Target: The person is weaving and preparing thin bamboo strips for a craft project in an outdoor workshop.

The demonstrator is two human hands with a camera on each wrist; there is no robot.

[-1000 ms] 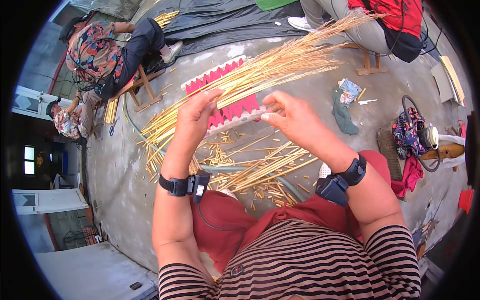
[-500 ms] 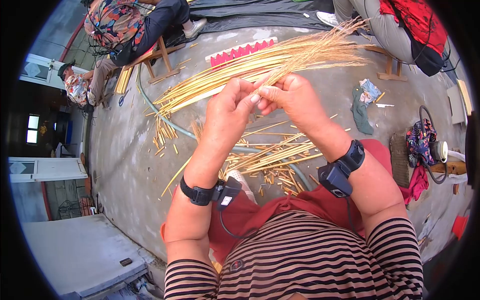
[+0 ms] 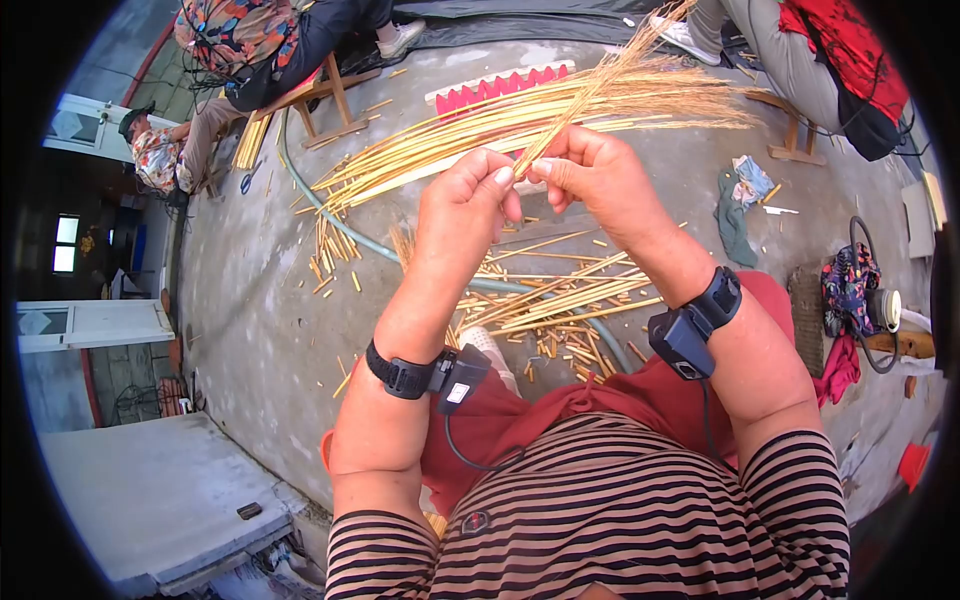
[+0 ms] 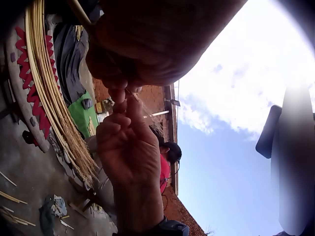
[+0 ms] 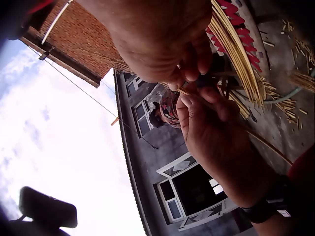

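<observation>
Both hands meet in front of the body, pinching a thin feathery-topped stalk (image 3: 584, 100) that slants up and away to the right. Fingertips of the left hand (image 3: 460, 205) and the right hand (image 3: 600, 185) nearly touch on it. In the right wrist view, the stalk's lower part (image 5: 268, 144) comes out past the left hand (image 5: 214, 135). Beyond the hands, a bundle of yellow stalks (image 3: 400, 168) with feathery heads lies across a rack with red zigzag teeth (image 3: 505, 90).
Loose stalks (image 3: 565, 300) and short cut pieces lie on the concrete below, with a grey-green hose (image 3: 375, 245) running among them. Seated people are at the upper left and upper right. Cloths (image 3: 738, 215) and a floral bag (image 3: 850, 285) lie to the right.
The hands, first apart over the rack, have come together at the stalk. Its feathery end has swung further upward since half a second ago. The head view has shifted.
</observation>
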